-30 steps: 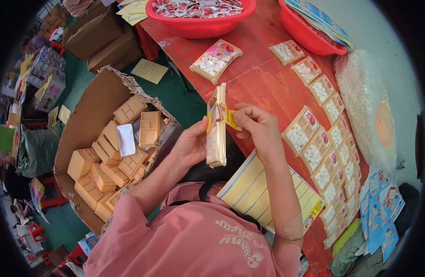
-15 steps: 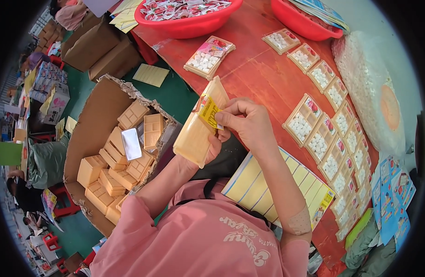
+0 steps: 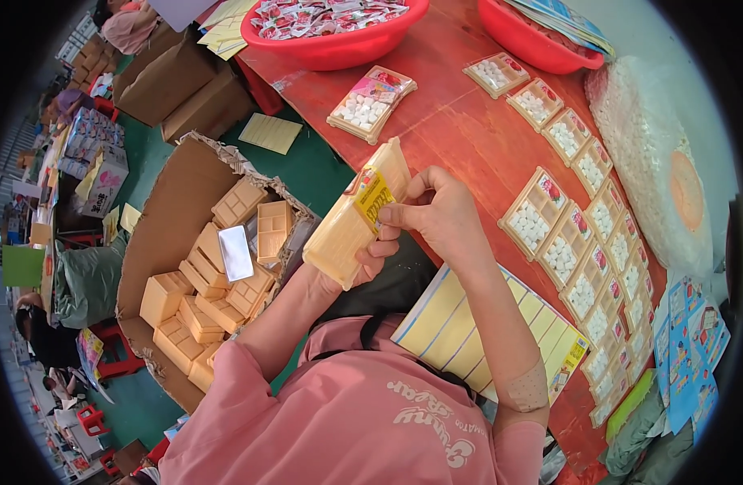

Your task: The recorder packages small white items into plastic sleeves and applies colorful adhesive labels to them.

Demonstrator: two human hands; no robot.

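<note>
My left hand [image 3: 374,254] grips a cream plastic tray pack [image 3: 339,237] from below and holds it tilted above my lap. A yellow label [image 3: 373,196] lies across the pack's edge. My right hand [image 3: 441,208] is closed at that label, its thumb on the label's right edge and its fingers curled behind. Most of my left fingers are hidden behind the pack. Over the table's near edge lies a yellow sticker sheet [image 3: 456,323] with blue lines. Beyond the pack stands a stack of filled trays [image 3: 371,105] with white pieces and a pink packet.
Left of me, a torn cardboard box [image 3: 173,190] holds several cream compartment trays [image 3: 200,318]. A red basin [image 3: 331,52] of small packets stands at the table's far edge. Rows of filled trays [image 3: 561,257] line the right side, beside a clear bag [image 3: 642,162] of white pieces.
My right thumb has slid slightly down along the label's edge, and the label now lies flatter on the pack. My left hand keeps hold of the pack. The whole view has shifted a little.
</note>
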